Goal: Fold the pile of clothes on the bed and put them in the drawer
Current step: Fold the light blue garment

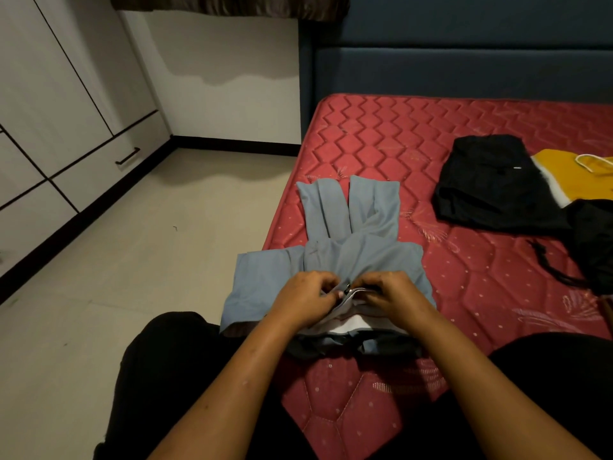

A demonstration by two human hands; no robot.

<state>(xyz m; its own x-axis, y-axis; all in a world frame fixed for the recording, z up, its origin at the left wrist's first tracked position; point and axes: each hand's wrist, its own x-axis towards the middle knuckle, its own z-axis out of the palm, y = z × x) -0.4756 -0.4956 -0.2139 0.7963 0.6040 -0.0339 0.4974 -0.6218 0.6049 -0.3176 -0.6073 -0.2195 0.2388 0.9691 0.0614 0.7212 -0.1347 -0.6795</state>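
Grey-blue trousers (345,227) lie on the near left corner of the red mattress (464,293), legs pointing away from me and the waist toward me. My left hand (303,298) and my right hand (388,293) meet at the waistband, each pinching the fabric at the fly, where a small dark fastener shows between the fingers. The white inner lining of the waist shows below my hands. A black garment (491,184) and a yellow and white garment (577,177) lie further right on the bed.
More black clothing (593,240) with a cord lies at the right edge. A white wardrobe with a drawer and dark handle (127,156) lines the left wall across a pale tiled floor (149,260). A blue headboard (464,68) stands behind the bed.
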